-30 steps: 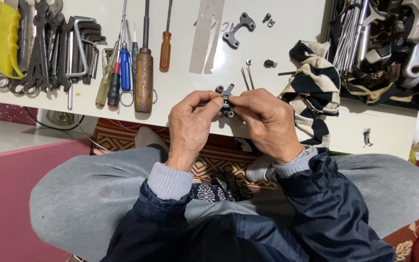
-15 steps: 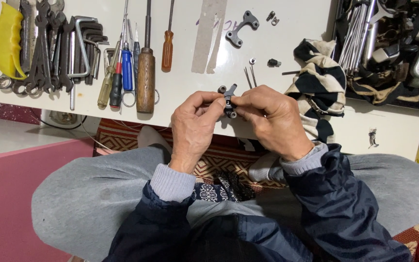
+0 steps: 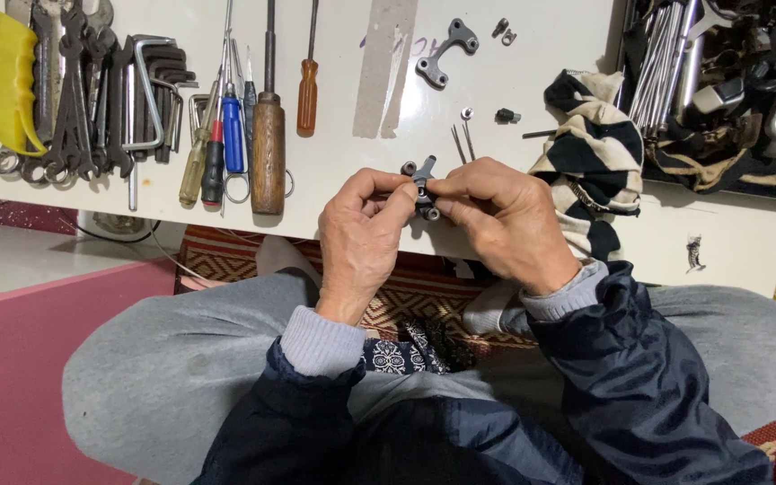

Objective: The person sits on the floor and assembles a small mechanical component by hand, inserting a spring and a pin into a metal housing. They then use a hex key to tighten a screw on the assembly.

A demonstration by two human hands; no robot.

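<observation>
Both hands have stayed together since the earlier frames, the left hand (image 3: 361, 238) and right hand (image 3: 505, 224) pinching a small dark metal bracket (image 3: 420, 184) over the near edge of the white board (image 3: 532, 117). Beyond it, right of a striped cloth (image 3: 590, 153), a tray (image 3: 720, 90) holds metal parts, cut off at the frame edge. The fingers hide the bracket's middle.

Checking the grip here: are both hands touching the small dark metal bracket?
Touching. The head view shows the left hand and right hand pinching the small dark metal bracket between their fingertips, above the white board's edge.
</observation>
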